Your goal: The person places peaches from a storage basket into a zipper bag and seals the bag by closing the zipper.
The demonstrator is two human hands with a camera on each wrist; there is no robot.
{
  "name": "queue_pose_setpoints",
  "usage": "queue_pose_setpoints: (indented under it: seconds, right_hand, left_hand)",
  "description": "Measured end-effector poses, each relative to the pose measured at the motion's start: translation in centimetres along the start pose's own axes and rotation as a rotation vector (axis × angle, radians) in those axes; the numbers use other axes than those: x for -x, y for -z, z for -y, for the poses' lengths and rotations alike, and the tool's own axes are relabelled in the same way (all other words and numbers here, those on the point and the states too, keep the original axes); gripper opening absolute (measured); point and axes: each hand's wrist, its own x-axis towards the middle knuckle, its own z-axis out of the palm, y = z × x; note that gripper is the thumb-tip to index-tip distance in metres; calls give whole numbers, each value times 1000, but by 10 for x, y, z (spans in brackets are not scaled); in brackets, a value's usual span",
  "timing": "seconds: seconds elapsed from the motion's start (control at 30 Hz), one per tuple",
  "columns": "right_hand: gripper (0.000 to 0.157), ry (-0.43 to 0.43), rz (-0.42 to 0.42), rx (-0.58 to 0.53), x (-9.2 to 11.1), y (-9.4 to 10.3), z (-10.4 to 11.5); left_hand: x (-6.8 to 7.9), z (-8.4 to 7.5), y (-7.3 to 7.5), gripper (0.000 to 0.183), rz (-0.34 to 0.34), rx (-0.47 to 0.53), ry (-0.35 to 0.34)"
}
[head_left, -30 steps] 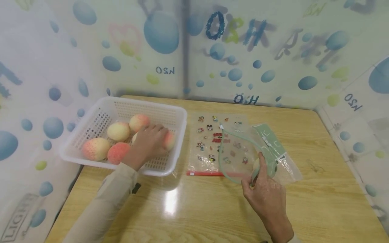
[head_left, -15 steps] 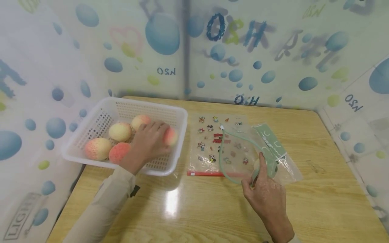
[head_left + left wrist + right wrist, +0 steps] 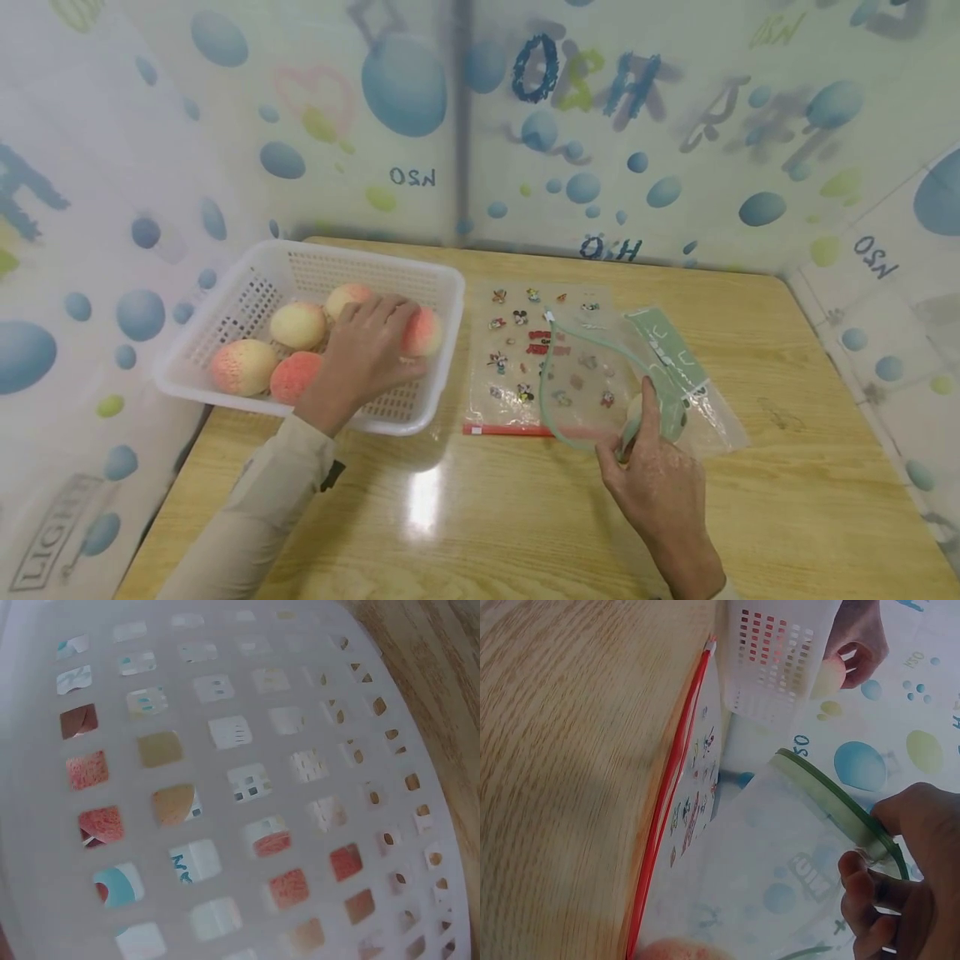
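Observation:
My left hand (image 3: 371, 342) reaches into the white plastic basket (image 3: 448, 358) and grips a pink-and-yellow peach (image 3: 426, 332) near its right wall. In the right wrist view that peach (image 3: 829, 678) shows above the basket rim, with curled fingers around it. Several more peaches (image 3: 297, 326) lie inside. The left wrist view is filled by the perforated basket wall (image 3: 217, 825). My right hand (image 3: 660, 492) pinches the green zip edge (image 3: 840, 799) of a clear zip bag (image 3: 585, 375), whose mouth gapes toward the basket. Another peach (image 3: 635, 410) shows in the bag, partly hidden by the right hand.
Under the green-edged bag lies a clear zip bag with cartoon prints and a red slider edge (image 3: 495, 430). A green-and-clear package (image 3: 667, 337) lies to the right. The wooden table (image 3: 480, 533) meets patterned walls (image 3: 517, 183) at the back and sides.
My left hand has raised the gripped peach slightly toward the basket's back right. The right hand and the bag have stayed in place, and the head view has shifted a little.

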Motion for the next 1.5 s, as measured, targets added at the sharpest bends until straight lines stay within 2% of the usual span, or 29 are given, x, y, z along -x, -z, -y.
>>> queue_pose_setpoints:
  seconds: [0.4,0.7,0.97,1.33,1.5]
  right_hand:
    - [85,-28,11,-4,0,-1,2]
    - [78,-25,-2,1,-2,-4,2]
    - [77,-68,44,-15,0,-6,3]
    - [77,-73,49,-11,2,-7,1]
    - [74,-72,31,-6,3,-8,2]
  left_hand:
    - [-3,-7,5,63,-107,23,-49]
    - [-6,-11,6,64,-135,29,-78]
    - [-11,-25,3,61,-221,82,-152]
    - [-13,-44,-2,61,-193,90,-178]
    - [-16,-57,-5,62,-142,110,-200]
